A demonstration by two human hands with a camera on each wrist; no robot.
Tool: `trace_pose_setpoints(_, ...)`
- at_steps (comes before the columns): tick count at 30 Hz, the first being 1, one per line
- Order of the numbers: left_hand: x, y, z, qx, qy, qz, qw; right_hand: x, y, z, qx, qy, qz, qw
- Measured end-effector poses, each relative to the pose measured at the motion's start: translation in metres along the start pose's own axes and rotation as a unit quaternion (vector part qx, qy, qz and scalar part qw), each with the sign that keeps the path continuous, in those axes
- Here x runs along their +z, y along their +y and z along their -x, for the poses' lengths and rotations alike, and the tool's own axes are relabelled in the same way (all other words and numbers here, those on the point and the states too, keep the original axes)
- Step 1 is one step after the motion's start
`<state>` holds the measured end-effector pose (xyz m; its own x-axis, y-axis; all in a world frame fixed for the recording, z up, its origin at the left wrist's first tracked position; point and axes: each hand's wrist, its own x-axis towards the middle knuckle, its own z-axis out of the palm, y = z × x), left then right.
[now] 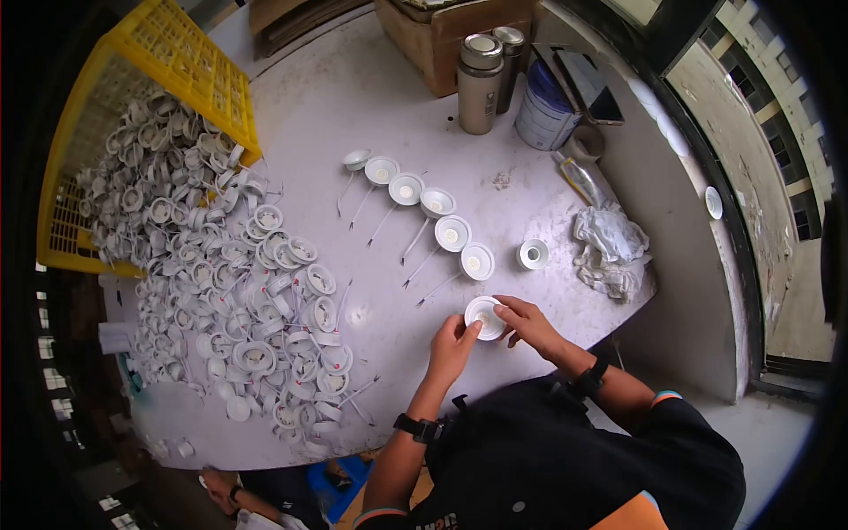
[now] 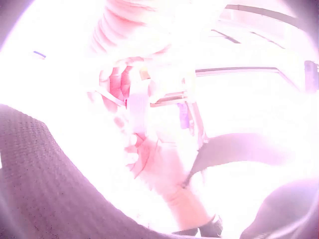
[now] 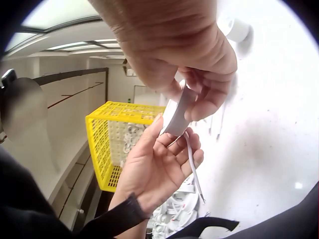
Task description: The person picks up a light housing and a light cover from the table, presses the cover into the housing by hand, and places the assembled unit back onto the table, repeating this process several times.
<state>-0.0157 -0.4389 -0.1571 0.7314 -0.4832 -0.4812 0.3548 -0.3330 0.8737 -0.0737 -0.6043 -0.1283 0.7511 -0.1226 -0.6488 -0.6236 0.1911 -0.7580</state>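
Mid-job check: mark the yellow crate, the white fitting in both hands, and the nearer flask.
Yellow crate (image 1: 190, 66): head view, on its latticed side wall.
White fitting (image 1: 484, 313): head view, on its round inner face.
Nearer flask (image 1: 478, 97): head view, on the middle of its body.

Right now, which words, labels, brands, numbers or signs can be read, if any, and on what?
None can be read surely.
Black shirt: letters cut off by the picture's edge.
Blue and white bucket: label print too small and blurred.

Workshop: yellow crate (image 1: 196, 75), heaped white fittings (image 1: 255, 357)
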Motion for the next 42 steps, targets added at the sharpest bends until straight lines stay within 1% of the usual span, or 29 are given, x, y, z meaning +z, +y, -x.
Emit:
trace_pose_setpoints(1,0.004,-0.005,-0.01,0.003,0.001,0.0,1.0,-0.006,0.01,-0.004,-0.002,0.0,0.001,1.0)
trace_pose_setpoints(3,0.012,-0.015,-0.028,0.012,0.013,-0.093,0.996,-0.019,0.025,-0.008,0.021,0.063,-0.053,0.996)
trace_pose_setpoints(5,0.022,-0.023,-0.043,0.013,0.016,-0.101,0.995,-0.027,0.029,-0.007,0.044,0.063,-0.07,0.995)
trace_pose_setpoints(6,0.026,-0.021,-0.048,0.049,0.031,-0.119,0.991,-0.029,0.033,-0.008,0.042,0.071,-0.074,0.994)
trace_pose_setpoints(7,0.03,-0.019,-0.05,0.083,0.047,-0.136,0.986,-0.031,0.035,-0.008,0.042,0.078,-0.077,0.993)
trace_pose_setpoints(8,0.033,-0.017,-0.053,0.08,0.064,-0.16,0.982,-0.033,0.036,-0.008,0.039,0.073,-0.083,0.993)
trace_pose_setpoints(9,0.035,-0.016,-0.056,0.106,0.08,-0.187,0.973,-0.035,0.037,-0.009,0.043,0.054,-0.08,0.994)
trace_pose_setpoints(10,0.036,-0.022,-0.059,0.111,0.098,-0.222,0.964,-0.036,0.04,-0.011,0.04,0.069,-0.082,0.993)
trace_pose_setpoints(13,0.023,-0.003,-0.032,0.197,0.211,-0.288,0.913,-0.036,0.041,-0.009,0.025,0.073,-0.089,0.993)
trace_pose_setpoints(14,0.01,-0.003,-0.016,0.179,0.228,-0.296,0.91,-0.036,0.042,-0.007,0.024,0.074,-0.091,0.993)
trace_pose_setpoints(16,-0.014,-0.002,0.011,0.2,0.247,-0.217,0.923,-0.035,0.041,-0.002,0.026,0.092,-0.104,0.99)
trace_pose_setpoints(18,-0.042,-0.019,0.046,0.106,0.292,-0.138,0.94,-0.03,0.037,0.006,0.022,0.074,-0.079,0.994)
trace_pose_setpoints(19,-0.058,-0.03,0.062,0.084,0.338,-0.125,0.929,-0.029,0.035,0.01,0.018,0.069,-0.055,0.996)
trace_pose_setpoints(21,-0.085,-0.046,0.098,0.052,0.434,-0.14,0.889,-0.02,0.026,0.017,0.014,0.049,-0.039,0.998)
trace_pose_setpoints(22,-0.098,-0.062,0.113,0.06,0.487,-0.153,0.858,-0.014,0.021,0.02,-0.006,0.008,0.0,1.0)
trace_pose_setpoints(23,-0.105,-0.076,0.128,0.058,0.491,-0.155,0.855,-0.009,0.017,0.024,-0.027,-0.033,0.039,0.998)
trace_pose_setpoints(24,-0.112,-0.088,0.142,0.02,0.548,-0.005,0.836,-0.001,0.013,0.026,-0.028,-0.038,0.039,0.998)
trace_pose_setpoints(25,-0.115,-0.097,0.149,-0.015,0.59,0.146,0.794,0.006,0.008,0.028,-0.047,-0.061,0.065,0.995)
trace_pose_setpoints(26,-0.117,-0.104,0.151,-0.01,0.593,0.148,0.791,0.014,0.004,0.029,-0.067,-0.084,0.091,0.99)
trace_pose_setpoints(28,-0.118,-0.112,0.149,0.027,0.656,0.079,0.75,0.028,0.0,0.029,-0.092,-0.112,0.112,0.983)
trace_pose_setpoints(29,-0.12,-0.117,0.146,0.031,0.66,0.084,0.746,0.035,-0.002,0.029,-0.109,-0.138,0.131,0.976)
trace_pose_setpoints(31,-0.124,-0.118,0.139,-0.031,0.598,-0.022,0.801,0.049,-0.007,0.03,-0.132,-0.171,0.176,0.96)
trace_pose_setpoints(32,-0.128,-0.127,0.136,-0.027,0.604,-0.029,0.796,0.054,-0.007,0.03,-0.147,-0.186,0.192,0.952)
trace_pose_setpoints(35,-0.128,-0.116,0.145,-0.037,0.597,-0.07,0.798,0.064,-0.017,0.038,-0.174,-0.205,0.239,0.933)
trace_pose_setpoints(36,-0.125,-0.11,0.15,-0.032,0.599,-0.068,0.797,0.065,-0.019,0.04,-0.149,-0.227,0.218,0.937)
trace_pose_setpoints(37,-0.121,-0.102,0.157,-0.012,0.588,-0.098,0.803,0.066,-0.021,0.041,-0.122,-0.25,0.196,0.94)
trace_pose_setpoints(39,-0.113,-0.077,0.171,0.008,0.576,-0.13,0.807,0.069,-0.026,0.043,-0.122,-0.263,0.196,0.937)
trace_pose_setpoints(41,-0.101,-0.03,0.182,0.123,0.462,-0.279,0.833,0.08,-0.041,0.051,-0.099,-0.281,0.175,0.939)
trace_pose_setpoints(42,-0.093,-0.008,0.185,0.152,0.4,-0.309,0.849,0.086,-0.046,0.054,-0.095,-0.271,0.175,0.942)
